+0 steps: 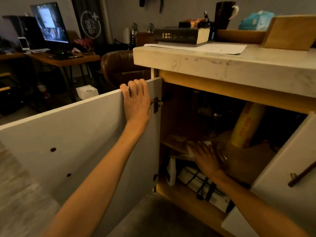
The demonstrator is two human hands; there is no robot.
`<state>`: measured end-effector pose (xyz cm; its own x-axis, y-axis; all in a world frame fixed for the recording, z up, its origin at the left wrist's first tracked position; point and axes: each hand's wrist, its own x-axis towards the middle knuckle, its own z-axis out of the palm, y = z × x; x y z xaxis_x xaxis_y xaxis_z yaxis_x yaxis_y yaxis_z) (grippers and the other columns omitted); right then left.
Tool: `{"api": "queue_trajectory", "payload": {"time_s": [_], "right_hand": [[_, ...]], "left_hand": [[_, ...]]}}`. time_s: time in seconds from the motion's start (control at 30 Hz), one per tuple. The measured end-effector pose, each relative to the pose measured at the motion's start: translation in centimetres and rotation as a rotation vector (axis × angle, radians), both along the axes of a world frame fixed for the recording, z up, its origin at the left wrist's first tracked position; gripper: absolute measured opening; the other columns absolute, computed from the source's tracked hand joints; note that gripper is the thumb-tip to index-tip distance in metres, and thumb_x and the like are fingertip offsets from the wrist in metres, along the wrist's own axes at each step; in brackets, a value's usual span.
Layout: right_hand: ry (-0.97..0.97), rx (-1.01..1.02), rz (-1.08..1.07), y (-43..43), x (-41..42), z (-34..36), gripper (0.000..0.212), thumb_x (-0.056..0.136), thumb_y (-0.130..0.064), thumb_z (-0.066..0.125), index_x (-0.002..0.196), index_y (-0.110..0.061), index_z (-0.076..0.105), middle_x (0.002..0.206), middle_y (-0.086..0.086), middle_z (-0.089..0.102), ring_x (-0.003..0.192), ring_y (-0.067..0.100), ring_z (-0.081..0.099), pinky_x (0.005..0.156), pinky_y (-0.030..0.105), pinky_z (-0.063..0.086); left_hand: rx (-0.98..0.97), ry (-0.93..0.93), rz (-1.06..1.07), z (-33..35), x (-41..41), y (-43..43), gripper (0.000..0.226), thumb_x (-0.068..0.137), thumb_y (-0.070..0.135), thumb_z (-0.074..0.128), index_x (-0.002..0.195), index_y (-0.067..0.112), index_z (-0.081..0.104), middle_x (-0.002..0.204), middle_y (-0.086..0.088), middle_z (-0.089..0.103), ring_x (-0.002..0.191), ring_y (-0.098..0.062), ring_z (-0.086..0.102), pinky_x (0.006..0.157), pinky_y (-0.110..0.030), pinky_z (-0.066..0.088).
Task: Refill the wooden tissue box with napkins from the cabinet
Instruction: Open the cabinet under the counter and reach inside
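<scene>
Gripping the top edge of the open cabinet door (82,134), your left hand (136,101) had its fingers hooked over the rim and the palm flat on the inner face. And there went your right hand (207,159), deep in the cabinet (179,117), fingers spread flat over a pale packet (192,148) on the middle shelf. It pressed on top rather than closing around it, and in that gloom I could not tell whether the packet was the napkins.

What a crowded cabinet it was. A yellow roll (248,124) leaned tilted at the back of the same shelf, just right of your hand. Below, on the cabinet floor, a white box (212,197) lay with black cords (203,187) draped across it, and a white bottle-like shape (171,170) stood beside the hinge side. The upper part was too dark to read.

Up on the marble countertop (222,65), the wooden tissue box (290,33) sat at the far right, well apart from both hands. Just left of it was a low wooden tray (239,36), with a dark mug (224,14) and a teal tissue pack (256,20) in it or just behind it; I could not tell which. A thick black book (179,35) rested on a paper sheet (213,48) nearer the counter's left end. The right-hand door (282,168), with its dark handle (301,174), stood ajar.
</scene>
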<state>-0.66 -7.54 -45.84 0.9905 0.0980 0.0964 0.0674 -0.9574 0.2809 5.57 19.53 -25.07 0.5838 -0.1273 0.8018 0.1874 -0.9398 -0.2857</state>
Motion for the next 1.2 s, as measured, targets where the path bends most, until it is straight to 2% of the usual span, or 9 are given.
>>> {"api": "queue_trajectory", "payload": {"time_s": [0.13, 0.23, 0.37, 0.6, 0.77, 0.87, 1.0, 1.13, 1.2], "right_hand": [[-0.150, -0.034, 0.099, 2.0, -3.5, 1.1, 0.055, 0.086, -0.021, 0.059, 0.139, -0.026, 0.045, 0.119, 0.000, 0.068, 0.097, 0.021, 0.069, 0.071, 0.036, 0.054], [-0.117, 0.105, 0.053, 3.9, -6.4, 3.9, 0.077, 0.070, -0.013, 0.079, 0.138, -0.026, 0.045, 0.111, 0.001, 0.071, 0.078, 0.021, 0.073, 0.053, 0.031, 0.054], [-0.039, 0.550, -0.019, 5.7, -8.5, 9.5, 0.058, 0.092, -0.024, 0.057, 0.141, -0.039, 0.031, 0.114, 0.001, 0.066, 0.099, 0.029, 0.066, 0.079, 0.041, 0.052], [-0.010, 0.797, 0.049, 8.6, -9.6, 18.0, 0.050, 0.090, -0.025, 0.054, 0.136, -0.039, 0.039, 0.083, -0.006, 0.064, 0.066, 0.014, 0.062, 0.057, 0.032, 0.051], [-0.116, 0.633, 0.135, 11.6, -13.8, 22.4, 0.051, 0.090, -0.033, 0.052, 0.135, -0.045, 0.030, 0.094, -0.008, 0.063, 0.080, 0.017, 0.063, 0.071, 0.038, 0.054], [-0.203, 0.490, 0.154, 12.3, -17.7, 24.1, 0.057, 0.094, -0.033, 0.053, 0.141, -0.043, 0.023, 0.124, -0.004, 0.062, 0.100, 0.023, 0.064, 0.084, 0.044, 0.052], [-0.274, 0.382, 0.109, 10.1, -23.2, 26.3, 0.063, 0.095, -0.028, 0.053, 0.146, -0.040, 0.019, 0.144, -0.007, 0.049, 0.105, 0.026, 0.064, 0.084, 0.046, 0.050], [-0.246, 0.324, -0.009, 4.8, -28.0, 27.6, 0.060, 0.096, -0.027, 0.051, 0.146, -0.040, 0.022, 0.133, -0.005, 0.058, 0.094, 0.021, 0.066, 0.075, 0.040, 0.055], [-0.255, 0.316, -0.113, 2.3, -30.2, 27.4, 0.059, 0.095, -0.028, 0.052, 0.145, -0.041, 0.023, 0.127, -0.004, 0.062, 0.094, 0.021, 0.065, 0.075, 0.041, 0.056]], "left_hand": [[0.005, 0.038, -0.006, 0.4, -0.4, 0.0, 0.085, 0.073, 0.057, 0.068, 0.132, 0.005, 0.037, 0.120, -0.014, 0.037, 0.110, -0.032, 0.036, 0.100, -0.044, 0.024], [-0.005, 0.100, -0.018, 0.9, -1.3, 0.2, 0.082, 0.078, 0.059, 0.064, 0.133, 0.005, 0.037, 0.120, -0.014, 0.039, 0.109, -0.032, 0.039, 0.100, -0.044, 0.028], [-0.003, 0.295, -0.085, 3.6, -3.7, 1.1, 0.067, 0.087, 0.049, 0.062, 0.133, 0.005, 0.040, 0.116, -0.014, 0.053, 0.103, -0.031, 0.052, 0.092, -0.045, 0.043], [-0.134, 0.884, -0.131, 11.7, -9.9, 9.7, 0.050, 0.095, 0.044, 0.055, 0.127, 0.006, 0.054, 0.127, -0.015, 0.059, 0.112, -0.030, 0.058, 0.085, -0.036, 0.045], [-0.674, 1.316, -0.447, 12.6, -18.1, 16.3, 0.041, 0.099, 0.051, 0.042, 0.128, 0.024, 0.054, 0.124, 0.000, 0.065, 0.108, -0.015, 0.065, 0.097, -0.035, 0.050], [-0.977, 1.309, -0.640, 10.7, -21.7, 17.0, 0.049, 0.097, 0.062, 0.032, 0.138, 0.041, 0.048, 0.124, 0.008, 0.067, 0.114, -0.012, 0.064, 0.100, -0.035, 0.046], [-1.007, 1.291, -0.825, 8.0, -24.8, 14.1, 0.045, 0.093, 0.069, 0.021, 0.137, 0.063, 0.023, 0.138, 0.010, 0.053, 0.112, -0.007, 0.057, 0.089, -0.031, 0.046], [-0.834, 1.117, -1.041, 5.3, -25.2, 6.9, 0.041, 0.107, 0.034, 0.027, 0.148, 0.032, 0.029, 0.146, -0.001, 0.041, 0.111, -0.014, 0.060, 0.106, -0.038, 0.040], [-0.874, 1.163, -1.141, 3.3, -24.0, 3.8, 0.044, 0.103, 0.049, 0.030, 0.146, 0.055, 0.021, 0.152, 0.011, 0.036, 0.104, -0.005, 0.066, 0.099, -0.041, 0.052]]}}
